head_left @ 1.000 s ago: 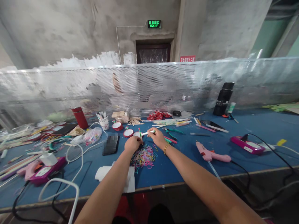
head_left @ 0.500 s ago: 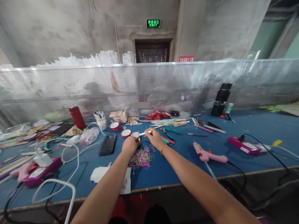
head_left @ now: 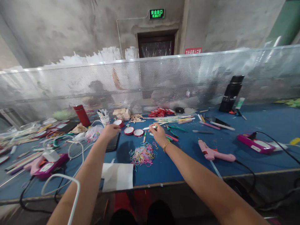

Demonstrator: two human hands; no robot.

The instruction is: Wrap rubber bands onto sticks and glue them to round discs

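Note:
My right hand (head_left: pixel 158 134) is closed on a white marker (head_left: pixel 148 128) with a green end, held above the blue table. My left hand (head_left: pixel 110 132) reaches over a black phone (head_left: pixel 112 143), its fingertips close to a red-rimmed round piece (head_left: pixel 119 123); whether it grips anything is too small to tell. Two more round pieces with white faces, one left (head_left: pixel 128 130) and one right (head_left: pixel 138 132), lie between my hands. A small coloured stick (head_left: pixel 144 136) lies just above a pile of colourful bands (head_left: pixel 142 154).
A pink glue gun (head_left: pixel 215 153) and a purple power strip (head_left: pixel 255 144) lie to the right. White paper (head_left: pixel 117 176) is at the front edge. A red bottle (head_left: pixel 82 115), a pen cup (head_left: pixel 104 119) and a black flask (head_left: pixel 231 93) stand farther back; cables loop at left.
My left hand has moved left and away from the stick, which now lies on the table. My right hand still holds the marker. The camera view has shifted slightly.

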